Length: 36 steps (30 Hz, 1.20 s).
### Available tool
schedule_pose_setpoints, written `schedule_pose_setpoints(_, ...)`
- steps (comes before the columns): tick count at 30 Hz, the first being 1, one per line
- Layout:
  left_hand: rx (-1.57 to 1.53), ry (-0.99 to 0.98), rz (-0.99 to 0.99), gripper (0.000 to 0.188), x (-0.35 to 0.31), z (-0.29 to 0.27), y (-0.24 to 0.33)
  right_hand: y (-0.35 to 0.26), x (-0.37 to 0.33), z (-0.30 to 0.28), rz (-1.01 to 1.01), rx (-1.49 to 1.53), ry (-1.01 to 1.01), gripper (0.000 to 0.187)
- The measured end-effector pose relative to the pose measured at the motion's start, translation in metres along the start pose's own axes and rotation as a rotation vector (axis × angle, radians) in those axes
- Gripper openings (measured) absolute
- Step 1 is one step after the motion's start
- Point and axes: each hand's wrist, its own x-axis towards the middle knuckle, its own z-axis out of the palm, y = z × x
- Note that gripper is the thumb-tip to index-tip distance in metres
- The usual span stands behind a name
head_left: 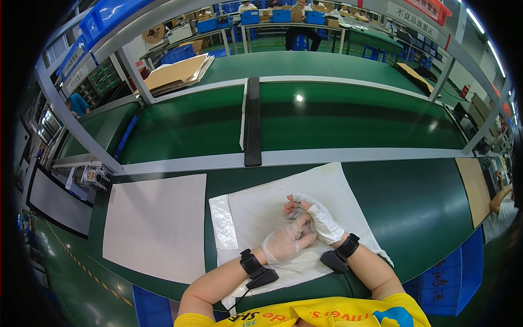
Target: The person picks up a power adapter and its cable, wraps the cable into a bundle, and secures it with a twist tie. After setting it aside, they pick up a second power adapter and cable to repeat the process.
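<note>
My left hand [284, 241], in a thin translucent glove, reaches across to my right hand. Its fingers and thumb close on the palm side of the white glove [325, 222] that covers part of my right hand [310, 211]. The right hand's fingertips show bare, loosely curled and a little apart, with nothing between them. Both hands are just above a white cloth-like sheet [261, 191], which lies askew on the green table and has a shiny clear strip [223, 220] along its left edge. Where the hands meet, the exact grip is partly hidden.
A flat pale board [155, 229] lies to the left on the green table [414, 201]. Beyond the metal rail [348, 153] runs a green conveyor [359, 120], crossed by a black bar [253, 122]. Brown cardboard [473, 188] lies at the right edge; blue bins [455, 278] stand below.
</note>
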Motion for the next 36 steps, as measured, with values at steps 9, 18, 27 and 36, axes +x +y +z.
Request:
schedule_pose_setpoints(9,-0.013,-0.011,0.006,0.042,0.0,0.0,0.002,0.0,0.0,0.0,-0.001,-0.005,0.003,0.054)
schedule_pose_setpoints(18,-0.012,-0.023,0.003,0.042,0.0,0.0,0.004,0.0,0.001,-0.001,-0.007,-0.007,0.003,0.054)
schedule_pose_setpoints(27,-0.022,-0.026,0.006,0.044,0.001,0.0,-0.001,0.0,0.0,-0.001,-0.009,-0.003,0.003,0.055)
schedule_pose_setpoints(36,-0.03,-0.012,0.003,0.043,0.0,0.001,-0.004,0.0,0.0,-0.002,-0.026,-0.007,-0.018,0.054)
